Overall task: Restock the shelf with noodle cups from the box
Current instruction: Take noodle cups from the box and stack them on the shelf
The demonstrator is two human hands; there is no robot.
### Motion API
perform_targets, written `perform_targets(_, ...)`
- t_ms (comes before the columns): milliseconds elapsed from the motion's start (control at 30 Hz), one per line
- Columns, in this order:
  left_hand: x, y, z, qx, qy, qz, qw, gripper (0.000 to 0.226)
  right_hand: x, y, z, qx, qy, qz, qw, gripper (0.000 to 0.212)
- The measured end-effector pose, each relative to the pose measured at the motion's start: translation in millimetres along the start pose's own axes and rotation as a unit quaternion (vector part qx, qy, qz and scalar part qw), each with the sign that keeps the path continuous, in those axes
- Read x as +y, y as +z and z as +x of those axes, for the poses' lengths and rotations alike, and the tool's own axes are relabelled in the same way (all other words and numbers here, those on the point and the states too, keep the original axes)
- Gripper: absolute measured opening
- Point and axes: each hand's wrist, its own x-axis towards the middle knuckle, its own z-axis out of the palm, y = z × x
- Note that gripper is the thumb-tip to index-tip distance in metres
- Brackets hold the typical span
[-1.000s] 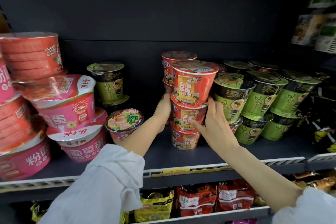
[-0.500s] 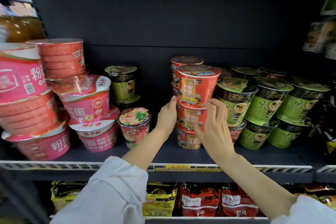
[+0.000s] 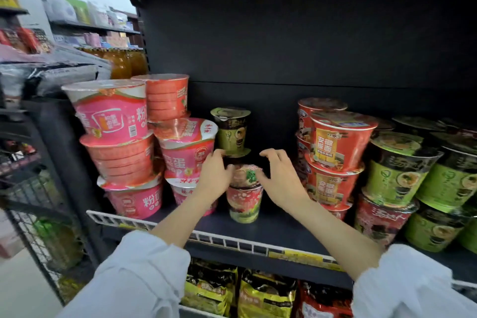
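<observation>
A small noodle cup with a flowered wrap stands on the dark shelf, near the wire front rail. My left hand curls against the left side of its lid. My right hand hovers at the lid's right side, its fingers arched apart and its thumb touching the rim. Behind the cup rises a stack of green cups. To the right stands a stack of red noodle cups, free of both hands. No box is in view.
Pink and red noodle bowls are piled at the shelf's left end. Green-and-black cups crowd the right. Noodle packets fill the shelf below. A wire rack stands at the far left.
Both hands have left the red cup stack and moved left to the small flowered cup. The view has swung left as well.
</observation>
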Motion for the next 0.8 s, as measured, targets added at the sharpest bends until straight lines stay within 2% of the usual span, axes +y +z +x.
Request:
perform_targets(133, 0.4, 1.6, 31.1, -0.059, -0.045, -0.015, 0.997, 0.047, 0.3, 21.8, 49.5, -0.039, 0.112, 0.026, 0.993, 0.049)
perform_targets(267, 7.8, 13.3, 55.0, -0.105, -0.091, -0.036, 0.990, 0.041, 7.1, 33.7, 82.0, -0.075, 0.164, 0.027, 0.983, 0.057)
perform_targets(533, 4.4, 28.8, 86.2, -0.071, -0.104, -0.077, 0.989, 0.044, 24.0, 57.0, 117.2, -0.165, 0.173, 0.065, 0.969, 0.052)
perform_targets(667, 3.2, 36.1, 92.9, -0.068, -0.108, -0.094, 0.987, 0.042, 35.2, 65.4, 115.1, -0.155, 0.179, 0.110, 0.965, 0.048)
perform_targets(800, 2.9, 33.2, 96.7, -0.068, -0.117, -0.093, 0.986, 0.040, 44.7, 69.7, 107.4, -0.145, 0.193, 0.149, 0.959, 0.059)
